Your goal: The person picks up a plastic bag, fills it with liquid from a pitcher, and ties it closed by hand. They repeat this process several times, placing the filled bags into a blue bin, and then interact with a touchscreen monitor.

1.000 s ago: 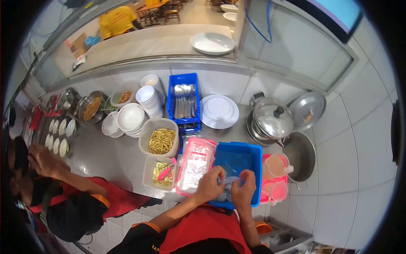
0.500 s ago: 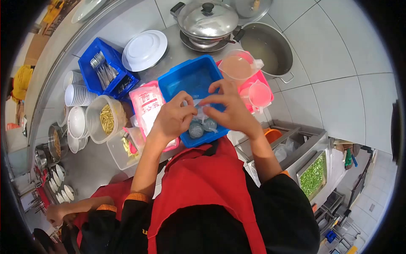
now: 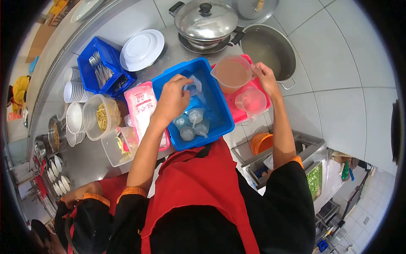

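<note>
My left hand (image 3: pixel 173 99) is closed on a clear plastic bag (image 3: pixel 195 86) over the blue bin (image 3: pixel 224 111). Several small tied bags (image 3: pixel 196 115) lie at the bin's near end. My right hand (image 3: pixel 264 75) has its fingers wrapped at the handle of the large clear jug (image 3: pixel 233 72), which holds a pinkish-brown liquid. That jug and a smaller jug (image 3: pixel 251 101) are at the pink tray (image 3: pixel 242 115), right of the bin. Left of the bin is a pink-edged box (image 3: pixel 142 105) with printed packets.
A lidded pan (image 3: pixel 206 21) and a deep pot (image 3: pixel 268 53) stand at the back. Further left are a white plate stack (image 3: pixel 141 50), a blue cutlery bin (image 3: pixel 100 67), food tubs (image 3: pixel 100 117) and bowls (image 3: pixel 75 118). A co-worker's sleeve (image 3: pixel 91 216) is at the lower left.
My right hand has left the bag and moved right to the large jug's handle. My left hand still holds the bag. The small tied bags show more fully. The view turned and shifted after the earliest frame.
</note>
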### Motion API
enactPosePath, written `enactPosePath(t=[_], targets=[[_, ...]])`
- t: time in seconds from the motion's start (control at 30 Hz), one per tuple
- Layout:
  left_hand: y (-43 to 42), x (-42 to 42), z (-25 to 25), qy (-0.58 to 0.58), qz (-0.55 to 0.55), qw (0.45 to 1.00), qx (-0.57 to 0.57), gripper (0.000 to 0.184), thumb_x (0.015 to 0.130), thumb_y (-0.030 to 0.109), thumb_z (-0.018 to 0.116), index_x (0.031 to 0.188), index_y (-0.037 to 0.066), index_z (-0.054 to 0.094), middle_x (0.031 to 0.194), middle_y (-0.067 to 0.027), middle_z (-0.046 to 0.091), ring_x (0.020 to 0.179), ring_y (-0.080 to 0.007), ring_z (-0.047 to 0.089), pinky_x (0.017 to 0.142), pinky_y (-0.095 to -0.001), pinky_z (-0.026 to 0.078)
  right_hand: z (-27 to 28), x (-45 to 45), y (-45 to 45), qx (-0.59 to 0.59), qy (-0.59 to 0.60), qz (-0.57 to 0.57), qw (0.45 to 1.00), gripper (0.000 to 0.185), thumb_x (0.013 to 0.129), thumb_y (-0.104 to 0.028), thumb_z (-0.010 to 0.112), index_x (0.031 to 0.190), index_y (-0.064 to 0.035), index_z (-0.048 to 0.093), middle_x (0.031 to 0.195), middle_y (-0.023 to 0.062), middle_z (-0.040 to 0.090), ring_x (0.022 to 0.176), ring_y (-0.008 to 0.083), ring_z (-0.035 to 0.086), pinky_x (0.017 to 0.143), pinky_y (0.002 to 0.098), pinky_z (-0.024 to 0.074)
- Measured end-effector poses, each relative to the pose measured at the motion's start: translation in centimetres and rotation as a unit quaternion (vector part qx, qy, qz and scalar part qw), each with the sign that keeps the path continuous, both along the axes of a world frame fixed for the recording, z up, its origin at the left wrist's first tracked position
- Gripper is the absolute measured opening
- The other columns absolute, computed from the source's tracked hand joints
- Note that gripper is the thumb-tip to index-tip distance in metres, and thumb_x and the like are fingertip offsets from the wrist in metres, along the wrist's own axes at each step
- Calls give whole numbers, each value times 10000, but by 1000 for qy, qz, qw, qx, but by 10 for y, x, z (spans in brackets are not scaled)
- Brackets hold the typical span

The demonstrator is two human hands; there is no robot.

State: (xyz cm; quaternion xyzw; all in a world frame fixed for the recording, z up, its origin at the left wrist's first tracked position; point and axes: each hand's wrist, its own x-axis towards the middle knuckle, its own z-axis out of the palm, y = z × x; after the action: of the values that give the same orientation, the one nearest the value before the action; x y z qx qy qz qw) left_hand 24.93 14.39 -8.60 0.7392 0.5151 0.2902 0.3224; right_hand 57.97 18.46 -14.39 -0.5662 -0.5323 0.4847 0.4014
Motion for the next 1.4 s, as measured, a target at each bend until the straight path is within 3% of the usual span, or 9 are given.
enactPosePath(t=[0.13,0.27,0.57,0.63,0.8,0.9,1.2,1.3,1.4], targets=[[7,13,-7,-5,30,999,-33,311,731,-84,598,1034,-61,666,1005,-201,641,784,-337,649,717,-376,525,-24,8,11,-60,175,38,982,235,937,-211,613,742,-81,595,715,-37,544,660,60,513,652,224,441],[13,23,-22,54,52,996,39,319,722,-77,613,1033,-41,671,1018,-190,650,742,-315,667,691,-367,544,-31,5,14,-38,213,32,976,225,924,-194,626,720,-106,590,694,-55,520,635,42,469,639,233,424],[15,43,-29,142,78,985,65,228,696,-97,584,905,-42,658,967,-197,637,856,-409,640,768,-468,534,-3,-6,14,13,148,55,987,319,898,-174,636,617,-109,500,634,-63,462,623,49,399,621,241,365],[15,46,-33,146,75,984,69,208,697,-97,583,887,-42,647,957,-199,631,854,-411,639,762,-471,534,4,-9,15,8,144,43,989,372,881,-128,625,595,-114,387,651,-57,385,615,54,307,571,241,253],[10,53,-32,154,73,983,69,179,705,-96,577,868,-44,629,959,-208,619,868,-415,633,756,-477,534,15,-7,16,11,93,72,993,345,875,-132,631,597,-88,431,648,-42,439,628,55,363,580,241,295],[7,54,-28,157,71,984,47,332,693,-98,581,1008,-41,670,1019,-204,640,883,-402,636,794,-449,534,20,-7,14,4,55,88,995,326,869,-133,637,600,-70,463,631,-36,453,626,57,385,585,242,319],[-2,52,-21,20,83,996,5,323,706,-63,600,1017,-47,684,995,-228,647,857,-388,645,784,-425,536,27,-6,11,-9,-12,97,995,294,841,-173,676,625,-42,525,620,-40,489,598,42,395,546,236,318],[-3,51,-26,-10,92,996,-16,322,693,-49,612,1005,-50,690,953,-229,655,821,-358,662,761,-402,536,27,-8,14,-6,-32,96,995,283,830,-181,685,634,-35,543,618,-42,498,592,38,405,535,235,316],[-3,47,-30,-4,101,995,-14,326,696,-30,651,1018,-15,701,946,-185,668,655,-223,658,621,-325,533,37,-16,13,12,-42,90,995,276,804,-188,704,624,-28,570,596,-50,484,570,36,408,502,240,303]])
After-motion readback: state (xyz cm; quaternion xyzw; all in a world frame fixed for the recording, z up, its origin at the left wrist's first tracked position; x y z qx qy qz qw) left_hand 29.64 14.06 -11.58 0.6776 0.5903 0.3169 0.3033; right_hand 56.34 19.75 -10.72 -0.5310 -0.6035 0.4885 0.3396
